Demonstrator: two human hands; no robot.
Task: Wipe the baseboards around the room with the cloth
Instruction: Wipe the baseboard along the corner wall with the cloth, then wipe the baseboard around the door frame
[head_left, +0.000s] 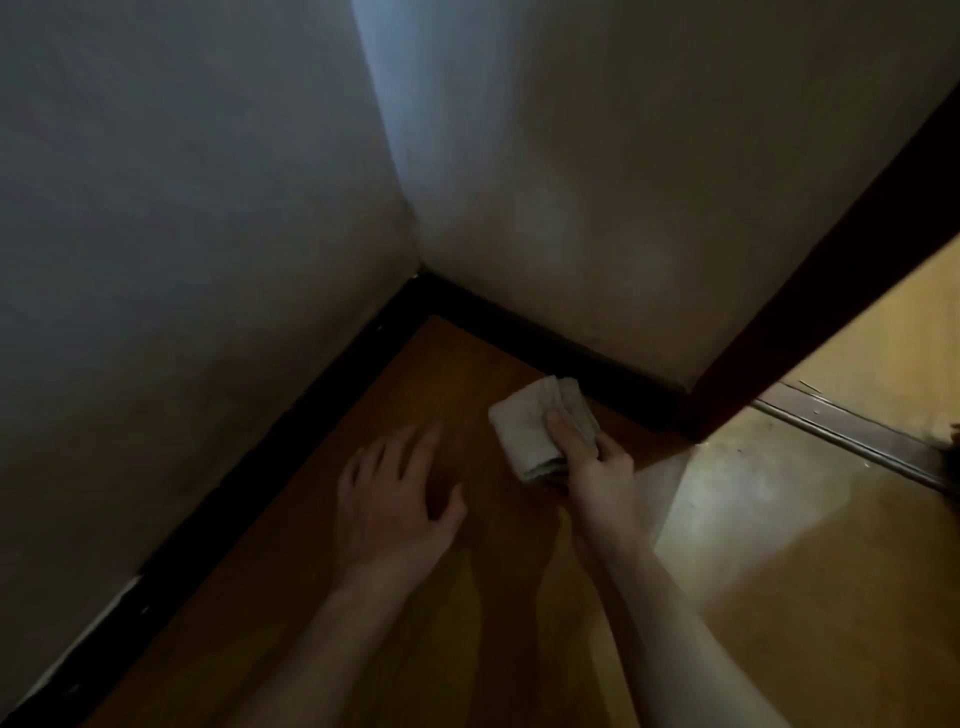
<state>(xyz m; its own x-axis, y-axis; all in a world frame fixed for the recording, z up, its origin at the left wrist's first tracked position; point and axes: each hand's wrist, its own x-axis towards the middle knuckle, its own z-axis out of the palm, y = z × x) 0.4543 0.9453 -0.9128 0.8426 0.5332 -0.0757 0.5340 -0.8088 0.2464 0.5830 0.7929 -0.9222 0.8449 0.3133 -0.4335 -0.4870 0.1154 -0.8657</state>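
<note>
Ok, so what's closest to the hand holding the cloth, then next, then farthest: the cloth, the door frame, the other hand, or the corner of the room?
1. The cloth: gripped in the right hand.
2. The door frame: just to the right.
3. The left hand: over the floor, to the left.
4. The corner: farthest, where the walls meet.

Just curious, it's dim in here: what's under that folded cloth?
The folded cloth is gripped by the right hand, thumb on top; the fingers beneath are covered. Below it lies wooden floor, beside the black baseboard. The patch directly underneath is hidden.
</note>
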